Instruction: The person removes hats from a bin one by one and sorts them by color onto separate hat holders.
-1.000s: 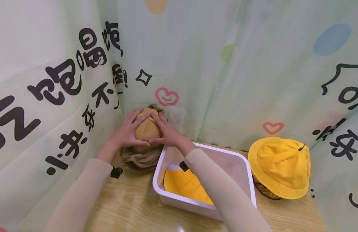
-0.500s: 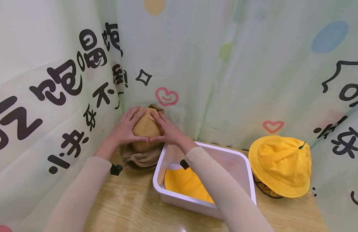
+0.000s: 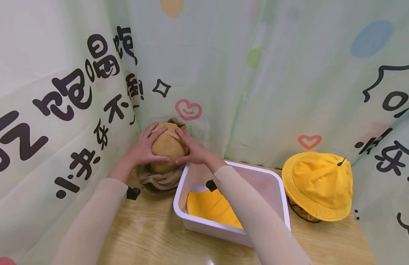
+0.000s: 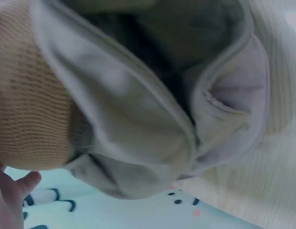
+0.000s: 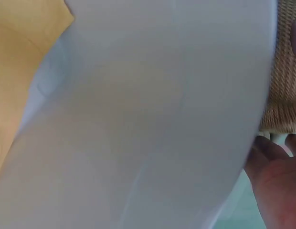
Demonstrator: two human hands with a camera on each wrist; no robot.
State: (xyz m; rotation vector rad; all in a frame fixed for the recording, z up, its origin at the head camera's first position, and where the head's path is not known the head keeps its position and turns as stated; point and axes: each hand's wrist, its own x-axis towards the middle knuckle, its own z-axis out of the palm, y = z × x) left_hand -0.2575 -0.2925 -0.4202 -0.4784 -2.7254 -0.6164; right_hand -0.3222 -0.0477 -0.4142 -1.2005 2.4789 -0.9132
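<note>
Both hands cup a tan ribbed knit hat (image 3: 168,145) at the back left of the table. My left hand (image 3: 144,147) holds its left side, thumb across the front and fingers toward the top. On the opposite side, my right hand (image 3: 194,149) curves round it with fingertips on the fabric. A taupe cloth piece (image 3: 163,180) bunches beneath the hat; the left wrist view shows its loose folds (image 4: 133,119) beside the ribbed knit (image 4: 33,90). In the right wrist view, fingers (image 5: 272,186) lie just below the hat's rim.
A white plastic bin (image 3: 211,230) stands right of the hat, under my right forearm, with a yellow hat (image 3: 211,209) inside. Another yellow bucket hat (image 3: 318,184) sits on a dark wire stand (image 3: 304,213) at the right. Printed curtains (image 3: 208,66) close off the back and sides.
My right thumb has moved right, away from the left thumb, and more of the knit hat shows between the hands. The left hand has barely shifted on the hat.
</note>
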